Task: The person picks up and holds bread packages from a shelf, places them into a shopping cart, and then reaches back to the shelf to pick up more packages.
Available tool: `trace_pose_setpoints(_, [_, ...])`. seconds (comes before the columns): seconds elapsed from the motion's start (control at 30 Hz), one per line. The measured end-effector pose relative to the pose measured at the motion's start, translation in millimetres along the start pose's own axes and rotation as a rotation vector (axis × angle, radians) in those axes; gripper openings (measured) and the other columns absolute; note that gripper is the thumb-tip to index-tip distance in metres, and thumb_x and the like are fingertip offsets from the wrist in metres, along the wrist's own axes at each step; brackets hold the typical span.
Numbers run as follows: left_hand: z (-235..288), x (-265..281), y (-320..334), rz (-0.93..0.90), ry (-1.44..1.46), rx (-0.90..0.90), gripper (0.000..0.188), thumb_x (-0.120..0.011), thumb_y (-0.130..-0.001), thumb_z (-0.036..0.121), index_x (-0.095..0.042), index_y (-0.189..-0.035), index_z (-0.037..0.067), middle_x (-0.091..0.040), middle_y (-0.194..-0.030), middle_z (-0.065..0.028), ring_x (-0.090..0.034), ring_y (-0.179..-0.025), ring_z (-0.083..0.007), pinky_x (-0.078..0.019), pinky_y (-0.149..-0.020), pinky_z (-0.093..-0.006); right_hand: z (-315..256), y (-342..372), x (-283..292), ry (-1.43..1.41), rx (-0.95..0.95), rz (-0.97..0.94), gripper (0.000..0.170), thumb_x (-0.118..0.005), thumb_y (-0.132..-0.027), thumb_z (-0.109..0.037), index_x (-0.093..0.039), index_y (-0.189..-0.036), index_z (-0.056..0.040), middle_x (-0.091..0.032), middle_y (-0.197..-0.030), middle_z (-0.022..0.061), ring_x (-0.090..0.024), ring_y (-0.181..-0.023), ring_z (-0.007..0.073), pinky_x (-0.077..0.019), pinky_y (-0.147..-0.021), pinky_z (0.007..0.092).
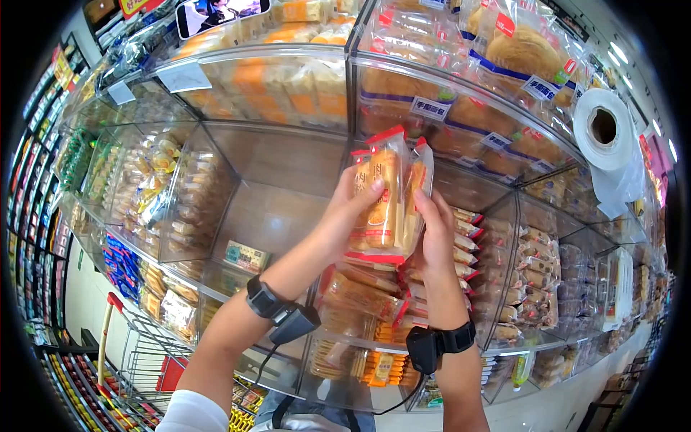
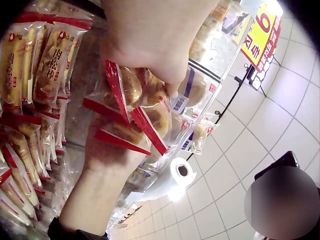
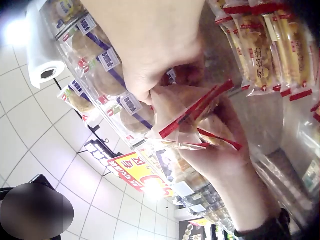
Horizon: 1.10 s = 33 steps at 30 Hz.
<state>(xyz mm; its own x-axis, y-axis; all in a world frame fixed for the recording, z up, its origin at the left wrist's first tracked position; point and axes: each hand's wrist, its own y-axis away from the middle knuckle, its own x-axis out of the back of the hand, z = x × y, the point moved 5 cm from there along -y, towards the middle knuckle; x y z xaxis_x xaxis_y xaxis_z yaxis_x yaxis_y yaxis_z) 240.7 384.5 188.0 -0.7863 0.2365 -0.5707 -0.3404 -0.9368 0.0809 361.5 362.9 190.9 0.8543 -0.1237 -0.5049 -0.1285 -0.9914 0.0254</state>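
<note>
Several long bread packs with clear wrap and red ends (image 1: 381, 209) are held upright together between the two hands, over an open bin. The left hand (image 1: 353, 205) grips the bundle from its left side, thumb across the front pack. On the other side, the right hand (image 1: 435, 230) holds the rightmost pack with thumb and fingers. In the left wrist view, the red pack ends (image 2: 150, 130) fan out between both hands. The right wrist view shows the wrappers (image 3: 185, 115) pressed close together. Similar packs (image 1: 363, 291) lie in the bin below the hands.
Clear shelf dividers and bins surround the hands. Bagged round breads (image 1: 522, 54) fill the upper right shelf, beside a roll of plastic bags (image 1: 604, 128). A small box (image 1: 246, 256) lies in the left bin. A shopping cart (image 1: 144, 356) stands at the lower left, and a phone (image 1: 222, 16) rests above.
</note>
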Motion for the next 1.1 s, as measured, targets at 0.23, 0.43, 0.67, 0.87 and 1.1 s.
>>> trace_pose_setpoints(0.23, [6, -4, 3, 0.007, 0.008, 0.001, 0.045, -0.055, -0.083, 0.026, -0.032, -0.118, 0.008, -0.047, -0.109, -0.0092, -0.05, -0.098, -0.0175, -0.0459, -0.079, -0.0329, 1, -1, -1, -0.005, 0.018, 0.01, 0.017, -0.055, -0.082, -0.019, -0.056, -0.088, -0.0032, -0.054, -0.079, -0.002, -0.048, -0.07, 0.0036, -0.039, -0.063, 0.0192])
trace_pose_setpoints(0.43, [0, 0, 0, -0.008, 0.004, 0.011, 0.044, -0.055, -0.083, 0.025, -0.033, -0.116, 0.006, -0.048, -0.106, -0.0094, -0.051, -0.096, -0.0169, -0.046, -0.078, -0.0333, 7, -7, 8, 0.004, 0.041, 0.006, 0.018, -0.057, -0.08, -0.021, -0.05, -0.07, -0.0079, -0.049, -0.067, -0.0051, -0.042, -0.06, 0.0021, -0.0346, -0.055, 0.0182])
trace_pose_setpoints(0.67, [1, -1, 2, 0.0, -0.01, 0.024, 0.049, -0.056, -0.082, 0.027, -0.031, -0.118, 0.005, -0.047, -0.108, -0.0094, -0.051, -0.097, -0.0171, -0.0448, -0.08, -0.0331, 7, -7, 7, 0.001, 0.03, 0.0, 0.017, -0.057, -0.08, -0.021, -0.051, -0.073, -0.0065, -0.05, -0.069, -0.0037, -0.044, -0.062, 0.0029, -0.0358, -0.056, 0.0188])
trace_pose_setpoints(0.87, [0, 1, -2, -0.023, -0.012, -0.002, 0.052, -0.056, -0.082, 0.027, -0.03, -0.119, 0.004, -0.045, -0.112, -0.011, -0.047, -0.103, -0.0191, -0.043, -0.083, -0.0339, 5, -5, 2, -0.025, 0.027, 0.017, 0.017, -0.055, -0.081, -0.02, -0.054, -0.082, -0.0034, -0.054, -0.076, -0.0012, -0.049, -0.067, 0.0045, -0.0391, -0.06, 0.0199])
trace_pose_setpoints(1.1, [0, -2, 1, -0.009, -0.011, 0.007, 0.046, -0.054, -0.083, 0.026, -0.033, -0.121, 0.008, -0.05, -0.108, -0.0073, -0.052, -0.097, -0.0151, -0.0444, -0.081, -0.0301, 4, -4, 3, 0.001, 0.043, 0.009, 0.019, -0.053, -0.082, -0.017, -0.055, -0.091, 0.0, -0.056, -0.083, 0.0014, -0.051, -0.073, 0.006, -0.0402, -0.065, 0.0206])
